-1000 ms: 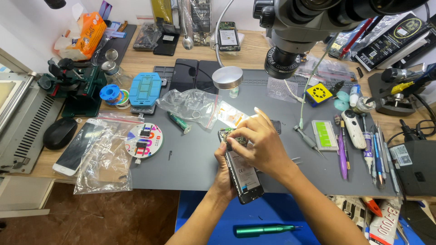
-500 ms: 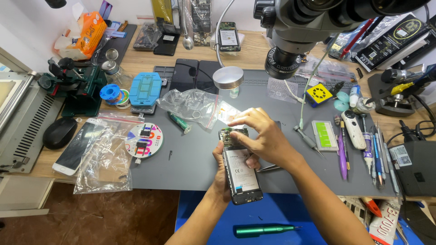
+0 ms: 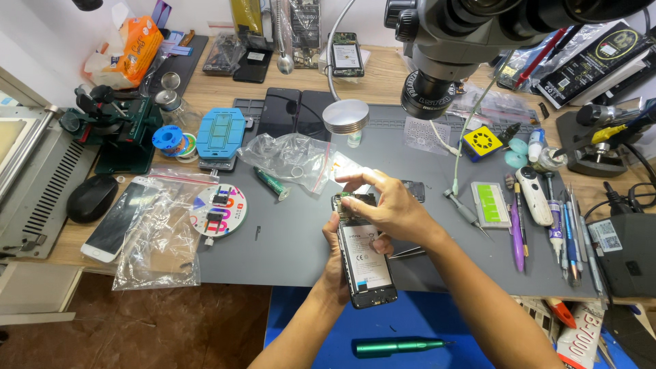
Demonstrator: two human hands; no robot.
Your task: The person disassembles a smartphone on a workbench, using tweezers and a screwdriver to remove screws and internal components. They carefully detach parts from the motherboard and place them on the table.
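Left hand (image 3: 339,263) is wrapped around an opened phone (image 3: 364,256) from beneath, fingers curled on its edges, holding it w/ the back cover off. Right hand (image 3: 388,208) lies over the phone's top end, fingers half bent, thumb and forefinger stretched toward 10 o'clock; can't tell if they pinch anything. The phone is a slim black rectangle showing a flat white battery w/ small print and a strip of circuit board at its upper end. It sits at centre frame, above the front edge of a smooth grey work mat (image 3: 294,253).

At 12 o'clock, a black microscope head (image 3: 471,41) w/ a round lens barrel. At 10 o'clock of the hands, a crinkled clear plastic bag (image 3: 290,154). At 9 o'clock, a round white disc (image 3: 219,210) holding small parts. At 3 o'clock, a row of pens & slim tools (image 3: 557,229). At 6 o'clock, a glossy green metal cylinder tool (image 3: 393,347) on blue fabric.
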